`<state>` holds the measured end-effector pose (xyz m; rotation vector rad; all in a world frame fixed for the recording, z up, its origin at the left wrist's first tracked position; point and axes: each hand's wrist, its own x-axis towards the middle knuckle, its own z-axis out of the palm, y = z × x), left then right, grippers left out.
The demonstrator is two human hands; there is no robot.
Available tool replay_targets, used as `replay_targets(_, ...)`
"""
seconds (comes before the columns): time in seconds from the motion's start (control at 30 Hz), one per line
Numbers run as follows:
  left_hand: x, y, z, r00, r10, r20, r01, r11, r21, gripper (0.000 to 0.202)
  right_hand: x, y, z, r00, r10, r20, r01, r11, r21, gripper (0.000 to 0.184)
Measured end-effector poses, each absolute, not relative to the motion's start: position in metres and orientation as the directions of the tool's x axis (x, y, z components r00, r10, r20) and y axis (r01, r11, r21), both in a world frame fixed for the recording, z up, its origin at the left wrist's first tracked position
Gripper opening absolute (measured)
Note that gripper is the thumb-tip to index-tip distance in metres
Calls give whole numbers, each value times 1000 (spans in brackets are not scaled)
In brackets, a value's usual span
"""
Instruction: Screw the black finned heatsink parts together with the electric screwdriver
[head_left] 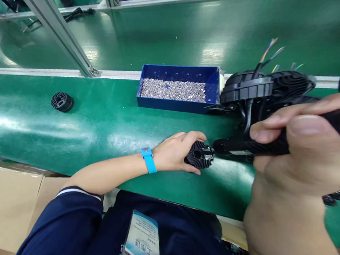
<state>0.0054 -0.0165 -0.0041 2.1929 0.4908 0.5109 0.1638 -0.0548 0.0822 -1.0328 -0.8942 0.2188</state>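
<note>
My left hand [179,152], with a blue band [149,160] at the wrist, grips a round black ribbed housing [198,155] on the green bench. Thumb and fingers wrap its left side. My right hand [302,164] is closed around a black electric screwdriver [265,143], which lies nearly level and points left. Its tip is at the metal piece on the housing's right edge; whether it touches a screw I cannot tell. Beyond both hands stands a blue bin [180,107] of small silvery screws.
Several black ribbed housings with cables [249,86] are heaped right of the bin, coloured wire ends sticking up. Another black housing [62,102] sits at the bench's left. A metal post [63,37] rises from the rear rail. Cardboard boxes [14,202] stand at lower left.
</note>
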Motion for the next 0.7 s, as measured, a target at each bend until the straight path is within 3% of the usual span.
replay_targets(0.2, 5, -17, -5, 844, 490, 218, 159, -617, 770, 83, 169, -52, 73, 427, 565, 706, 155, 723, -673, 15)
replay_targets(0.57, 3, -16, -8, 838, 495, 229, 179, -646, 742, 82, 168, -51, 74, 388, 569, 725, 161, 733, -661, 10)
replay_targets(0.7, 3, -13, -8, 834, 511, 211, 202, -638, 743, 83, 175, -55, 78, 302, 643, 704, 104, 712, -695, 12)
